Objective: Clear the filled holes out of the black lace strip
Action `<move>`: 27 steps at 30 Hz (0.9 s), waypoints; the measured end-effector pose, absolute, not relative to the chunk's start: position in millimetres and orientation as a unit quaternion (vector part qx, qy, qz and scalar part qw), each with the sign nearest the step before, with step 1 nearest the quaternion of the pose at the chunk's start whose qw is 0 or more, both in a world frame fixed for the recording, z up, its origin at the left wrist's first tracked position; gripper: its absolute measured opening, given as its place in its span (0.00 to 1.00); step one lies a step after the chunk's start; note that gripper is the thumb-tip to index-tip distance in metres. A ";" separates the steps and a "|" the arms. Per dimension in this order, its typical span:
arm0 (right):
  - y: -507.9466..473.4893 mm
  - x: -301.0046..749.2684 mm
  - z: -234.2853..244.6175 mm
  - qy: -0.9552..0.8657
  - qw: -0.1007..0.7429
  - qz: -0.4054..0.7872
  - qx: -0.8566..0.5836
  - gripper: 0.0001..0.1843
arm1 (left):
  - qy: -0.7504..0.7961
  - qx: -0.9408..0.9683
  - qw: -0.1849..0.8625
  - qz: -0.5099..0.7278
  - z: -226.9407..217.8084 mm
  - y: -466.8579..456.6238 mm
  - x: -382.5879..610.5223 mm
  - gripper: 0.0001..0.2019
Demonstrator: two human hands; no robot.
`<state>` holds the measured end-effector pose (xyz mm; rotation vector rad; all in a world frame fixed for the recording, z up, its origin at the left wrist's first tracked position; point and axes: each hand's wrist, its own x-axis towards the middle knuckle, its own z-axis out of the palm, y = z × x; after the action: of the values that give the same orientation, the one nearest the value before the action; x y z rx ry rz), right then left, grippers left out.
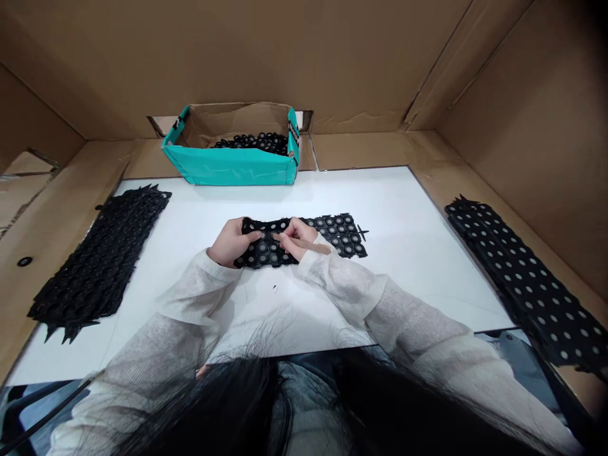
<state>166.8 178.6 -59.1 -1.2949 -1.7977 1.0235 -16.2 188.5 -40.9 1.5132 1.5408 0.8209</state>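
A black moulded rubber sheet (339,235) with rows of round ring-like parts lies on the white board in front of me. My left hand (234,242) grips its left end, thumb on top, and that end is bent up a little. With fingers pinched, my right hand (300,235) holds a thin wooden-looking stick (310,245) like a pen, its tip over the sheet's middle rows. The tip's exact contact is too small to tell. A small black cross-shaped scrap (362,232) lies just off the sheet's right end.
A teal-edged cardboard box (232,166) holding many black rings stands at the back. Stacked black sheets (102,253) lie on the left; more dotted black sheets (527,278) lie on the right. A loose ring (25,261) sits at far left. Cardboard walls (266,57) enclose the white board (399,202).
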 end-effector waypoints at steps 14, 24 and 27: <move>188.6 157.2 -71.5 -0.507 0.514 0.522 -0.455 0.17 | 0.677 0.691 0.150 0.202 -35.9 186.8 -9.0 0.13; 186.5 163.9 -74.9 -0.515 0.499 0.577 -0.392 0.25 | 0.555 0.561 0.560 0.253 -21.6 184.3 -24.4 0.27; 186.8 163.5 -74.3 -0.510 0.489 0.578 -0.408 0.27 | 0.604 0.628 0.457 0.175 -14.9 181.0 -21.2 0.26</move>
<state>163.5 186.8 -74.3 -0.9915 -1.2406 1.4055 -21.2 181.0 -14.9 1.5488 1.4897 0.4316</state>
